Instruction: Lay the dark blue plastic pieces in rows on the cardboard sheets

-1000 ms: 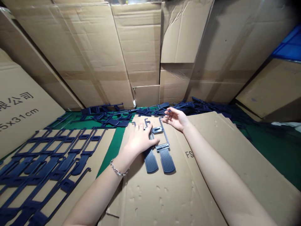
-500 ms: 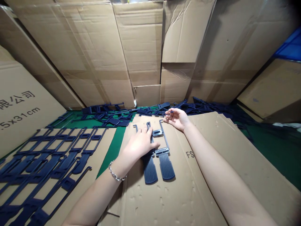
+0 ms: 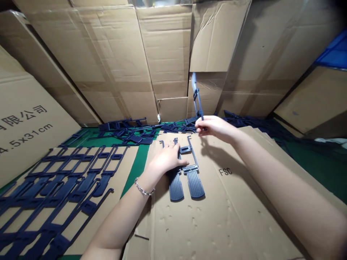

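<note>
My left hand [image 3: 165, 160] lies palm down on two dark blue plastic frame parts [image 3: 187, 180] that rest side by side on a flat cardboard sheet [image 3: 217, 213]; its fingers are spread over their thin rails. My right hand [image 3: 215, 127] is pinched on the lower end of another dark blue plastic part [image 3: 197, 95], which stands nearly upright above the far edge of the sheet. A heap of the same blue parts [image 3: 141, 131] lies just beyond both hands.
A row of several laid-out blue parts [image 3: 62, 184] covers a second cardboard sheet on the left. Flattened cardboard boxes [image 3: 162, 57] lean along the back and both sides. Green table surface [image 3: 137, 164] shows between the sheets. More blue parts [image 3: 252, 121] trail to the right.
My right hand closed on a blue part from the heap and raised it upright. My left hand stayed on the two parts on the sheet.
</note>
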The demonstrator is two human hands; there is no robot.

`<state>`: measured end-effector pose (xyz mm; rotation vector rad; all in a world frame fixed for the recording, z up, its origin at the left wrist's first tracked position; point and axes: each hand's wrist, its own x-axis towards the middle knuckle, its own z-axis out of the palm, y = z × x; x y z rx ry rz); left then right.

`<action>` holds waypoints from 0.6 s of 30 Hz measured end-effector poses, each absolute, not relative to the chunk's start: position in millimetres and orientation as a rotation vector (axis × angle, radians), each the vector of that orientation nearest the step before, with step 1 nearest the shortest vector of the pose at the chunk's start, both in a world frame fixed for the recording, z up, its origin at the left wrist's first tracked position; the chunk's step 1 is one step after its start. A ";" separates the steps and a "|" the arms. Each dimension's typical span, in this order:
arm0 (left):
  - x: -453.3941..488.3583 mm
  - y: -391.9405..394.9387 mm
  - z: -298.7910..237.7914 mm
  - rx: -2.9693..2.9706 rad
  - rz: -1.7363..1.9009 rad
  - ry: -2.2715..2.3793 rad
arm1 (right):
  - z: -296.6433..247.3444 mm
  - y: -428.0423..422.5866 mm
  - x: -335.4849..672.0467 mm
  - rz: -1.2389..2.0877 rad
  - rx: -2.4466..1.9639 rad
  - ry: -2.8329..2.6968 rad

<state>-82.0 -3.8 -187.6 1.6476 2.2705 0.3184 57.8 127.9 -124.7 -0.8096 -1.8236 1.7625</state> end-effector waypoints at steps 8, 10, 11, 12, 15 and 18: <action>-80.2 -4.3 -184.5 1.696 0.293 2.250 | -83.8 108.1 132.3 -0.136 -0.916 -2.649; -79.9 -4.3 -184.2 1.680 0.302 2.251 | -73.0 109.4 140.8 -0.397 -0.799 -2.726; -79.6 -4.3 -183.9 1.669 0.303 2.253 | -65.7 110.8 143.4 -0.500 -0.720 -2.739; -79.2 -4.4 -183.5 1.663 0.301 2.251 | -57.5 112.0 144.7 -0.584 -0.641 -2.741; -77.7 -4.8 -181.8 1.672 0.315 2.238 | -36.1 111.1 139.6 -0.745 -0.598 -2.793; -76.8 -5.1 -180.7 1.668 0.315 2.243 | -41.7 103.1 121.3 -0.817 -0.815 -2.917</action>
